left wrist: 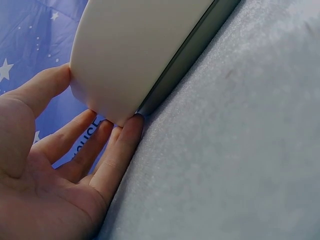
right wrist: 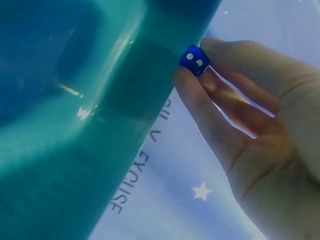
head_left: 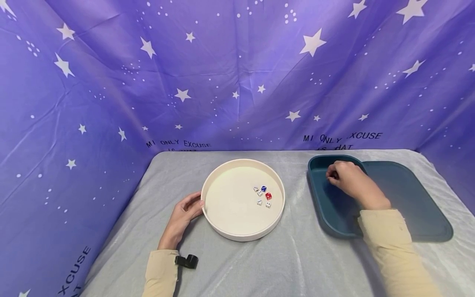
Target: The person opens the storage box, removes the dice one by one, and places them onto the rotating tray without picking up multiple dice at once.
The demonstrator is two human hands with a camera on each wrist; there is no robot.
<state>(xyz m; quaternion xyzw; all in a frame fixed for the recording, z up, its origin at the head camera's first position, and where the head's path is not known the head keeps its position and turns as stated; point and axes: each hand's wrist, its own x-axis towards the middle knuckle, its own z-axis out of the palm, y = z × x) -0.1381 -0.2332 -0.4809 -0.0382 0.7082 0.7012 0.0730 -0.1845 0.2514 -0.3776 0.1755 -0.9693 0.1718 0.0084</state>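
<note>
My left hand (head_left: pixel 185 210) holds the left side of a round cream tray (head_left: pixel 237 238). In the left wrist view, its thumb touches the tray's rim and its fingers (left wrist: pixel 112 165) meet the lower wall. On the tray's right half lie several small white dice (head_left: pixel 259 202), a blue die (head_left: pixel 264 188) and a red die (head_left: pixel 269 196). My right hand (head_left: pixel 350 181) is over the deep teal tray (head_left: pixel 315 198). Thumb and finger pinch another blue die (right wrist: pixel 194 60), seen in the right wrist view beside the teal wall; the head view hides it.
A flat teal panel (head_left: pixel 412 198) lies right of the deep tray, partly behind my right sleeve (head_left: pixel 389 235). Grey cloth (head_left: pixel 297 264) covers the table. A purple star-printed curtain (head_left: pixel 237 74) hangs behind and at the sides. A black band (head_left: pixel 187 261) sits at my left cuff.
</note>
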